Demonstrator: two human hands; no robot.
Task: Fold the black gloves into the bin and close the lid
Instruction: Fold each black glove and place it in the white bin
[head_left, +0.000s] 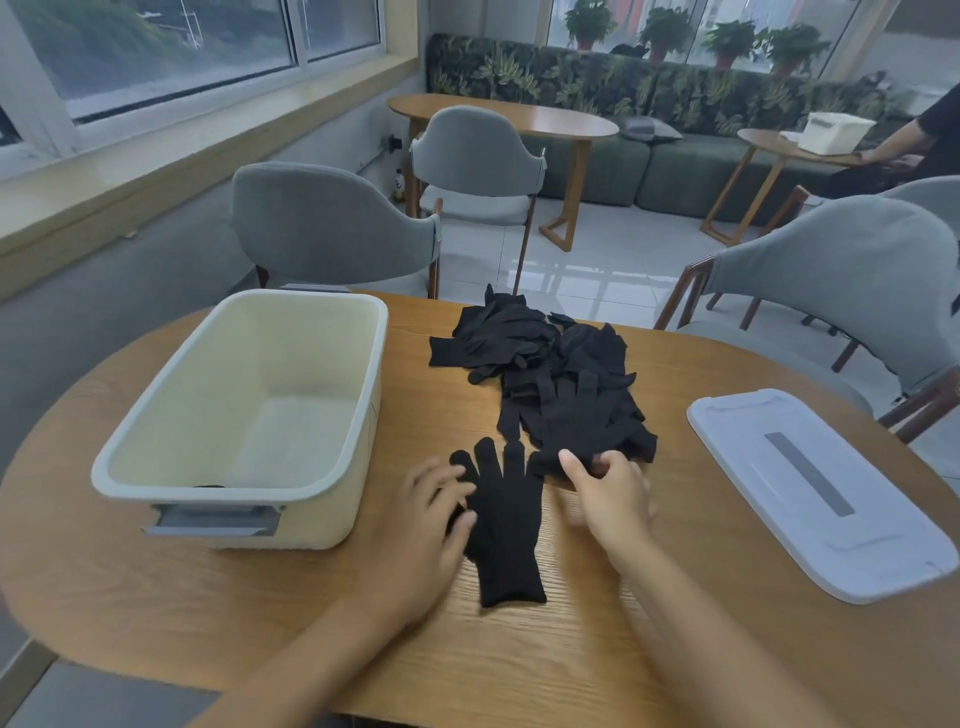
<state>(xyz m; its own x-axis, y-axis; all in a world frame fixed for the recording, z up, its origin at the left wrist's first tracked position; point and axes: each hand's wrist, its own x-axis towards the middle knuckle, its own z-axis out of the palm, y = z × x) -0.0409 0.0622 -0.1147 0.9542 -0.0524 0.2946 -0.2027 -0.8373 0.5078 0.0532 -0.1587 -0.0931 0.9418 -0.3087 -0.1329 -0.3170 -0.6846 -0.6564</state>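
A single black glove (506, 525) lies flat on the wooden bench (597, 649) at lower centre, its long axis running up the frame, fingers pointing toward the top and cuff toward the bottom. The left hand (434, 525) grips its left edge with curled fingers. The right hand (610, 491) pinches the near edge of the glove pile (550, 379) above. The cream bin (249, 415) sits at left, its lid (821, 493) flat at right.
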